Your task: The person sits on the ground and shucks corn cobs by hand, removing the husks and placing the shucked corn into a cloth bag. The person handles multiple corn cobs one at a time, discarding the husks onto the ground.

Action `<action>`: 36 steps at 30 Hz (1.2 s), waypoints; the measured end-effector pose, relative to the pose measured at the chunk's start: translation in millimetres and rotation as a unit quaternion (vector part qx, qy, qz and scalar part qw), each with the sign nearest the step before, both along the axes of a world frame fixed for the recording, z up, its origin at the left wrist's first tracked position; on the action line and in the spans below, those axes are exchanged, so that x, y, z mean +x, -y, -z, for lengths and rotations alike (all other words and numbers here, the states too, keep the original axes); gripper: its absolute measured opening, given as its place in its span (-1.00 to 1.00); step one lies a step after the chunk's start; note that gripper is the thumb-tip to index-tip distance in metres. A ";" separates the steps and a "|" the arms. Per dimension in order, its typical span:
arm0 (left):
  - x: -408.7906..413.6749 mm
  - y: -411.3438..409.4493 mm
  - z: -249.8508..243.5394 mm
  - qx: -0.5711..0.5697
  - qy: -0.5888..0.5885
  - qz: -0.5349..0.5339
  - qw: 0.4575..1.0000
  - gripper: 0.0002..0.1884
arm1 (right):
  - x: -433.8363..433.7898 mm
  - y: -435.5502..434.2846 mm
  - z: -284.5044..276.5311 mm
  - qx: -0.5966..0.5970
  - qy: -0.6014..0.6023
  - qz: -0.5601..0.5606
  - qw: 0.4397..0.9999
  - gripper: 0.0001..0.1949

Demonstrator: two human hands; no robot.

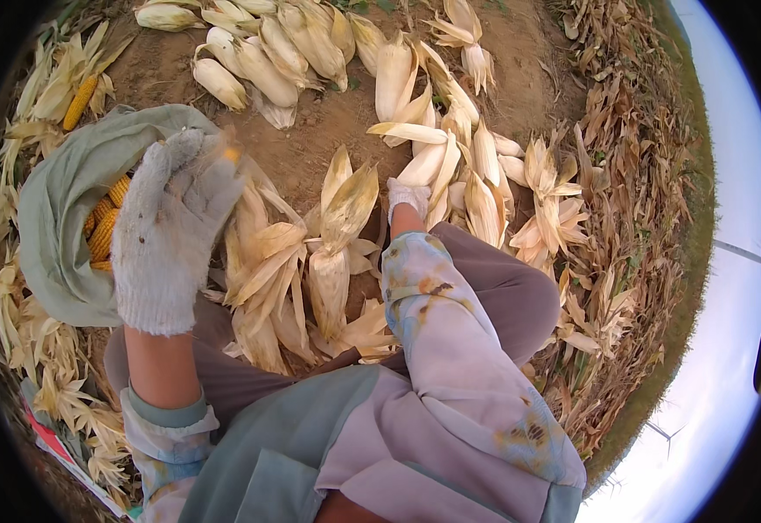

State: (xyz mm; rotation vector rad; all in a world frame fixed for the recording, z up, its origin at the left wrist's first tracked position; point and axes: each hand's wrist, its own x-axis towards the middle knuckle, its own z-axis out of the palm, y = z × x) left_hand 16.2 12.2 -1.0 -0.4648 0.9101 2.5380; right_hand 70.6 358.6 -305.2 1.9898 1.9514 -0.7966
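My left hand point(174, 229), in a dirty white knit glove, is raised beside the mouth of a grey-green cloth sack point(53, 242). A blurred orange bit of a corn cob point(232, 154) and some silk show past its curled fingers; the rest of the cob is hidden. Inside the sack lie several bare yellow corn cobs point(102, 232). My right hand point(408, 198), also gloved, reaches down at an unhusked ear of corn point(425, 163) in the pile before me. Its fingers are mostly out of sight, so its grip cannot be made out.
Loose opened husks point(269, 261) lie between my knees, beside an upright husk point(331, 274). Several unhusked ears point(269, 72) rest on the brown soil ahead. One bare cob point(80, 102) sits on husks at the far left. Dry stalks point(642, 163) line the right side.
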 end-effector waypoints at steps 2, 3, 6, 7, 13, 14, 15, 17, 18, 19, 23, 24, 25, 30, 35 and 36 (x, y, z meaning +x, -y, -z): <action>-2.0 4.2 3.5 -0.007 -0.021 0.022 1.000 -0.56 | -0.4 -7.9 8.1 -0.002 -0.012 0.022 1.000 -0.10; -1.7 6.3 5.9 -0.009 -0.029 0.031 0.999 -0.56 | 0.4 -13.4 9.3 -0.010 -0.022 0.023 0.999 -0.12; 1.9 6.7 7.0 -0.032 -0.019 0.009 0.999 -0.57 | 3.2 -21.1 9.7 -0.034 -0.051 -0.003 0.998 -0.23; 1.0 3.7 2.6 -0.037 -0.020 0.011 0.999 -0.56 | 11.7 -30.9 23.7 -0.064 -0.114 0.014 0.991 -0.25; 2.6 -5.4 -10.2 -0.092 -0.087 0.014 0.992 -0.57 | 15.2 -8.2 -6.3 -0.335 -0.443 0.191 0.809 -0.48; 2.8 -6.1 -13.8 -0.114 -0.090 0.020 0.989 -0.59 | 9.6 1.7 -18.6 -0.339 -0.474 0.167 0.795 -0.52; 2.9 -7.2 -18.3 -0.137 -0.095 0.024 0.986 -0.60 | 4.5 10.8 -37.9 -0.342 -0.478 0.115 0.801 -0.53; 5.6 -10.7 -29.6 -0.286 -0.212 0.057 0.933 -0.64 | -8.4 31.4 -86.8 -0.344 -0.483 0.003 0.805 -0.53; 6.4 -10.9 -36.3 -0.387 -0.284 0.091 0.872 -0.63 | -15.9 32.9 -99.0 -0.315 -0.456 -0.106 0.826 -0.45; 8.8 -9.2 -40.1 -0.486 -0.345 0.118 0.795 -0.62 | -24.3 41.8 -128.1 -0.278 -0.401 -0.200 0.850 -0.42; 20.8 -14.5 -36.1 -0.646 -0.572 0.123 0.490 -0.39 | -36.5 71.7 -263.0 -0.194 -0.260 -0.482 0.814 -0.32; 25.0 -17.6 -36.9 -0.655 -0.606 0.102 0.439 -0.34 | -32.5 77.8 -283.7 -0.188 -0.265 -0.536 0.779 -0.31; 28.8 -17.5 -37.3 -0.666 -0.633 0.080 0.386 -0.29 | -28.3 87.4 -307.1 -0.185 -0.268 -0.590 0.739 -0.31; 25.5 -7.8 -33.7 -0.665 -0.597 0.107 0.436 -0.26 | -3.3 115.2 -368.1 -0.261 -0.300 -0.639 0.658 -0.28; 31.1 -1.1 -36.3 -0.648 -0.466 0.110 0.592 -0.31 | 26.8 146.6 -441.5 0.116 -0.366 -0.711 0.589 -0.39; 31.3 1.8 -33.1 -0.621 -0.435 0.108 0.643 -0.30 | 34.0 158.3 -462.7 0.131 -0.375 -0.730 0.556 -0.41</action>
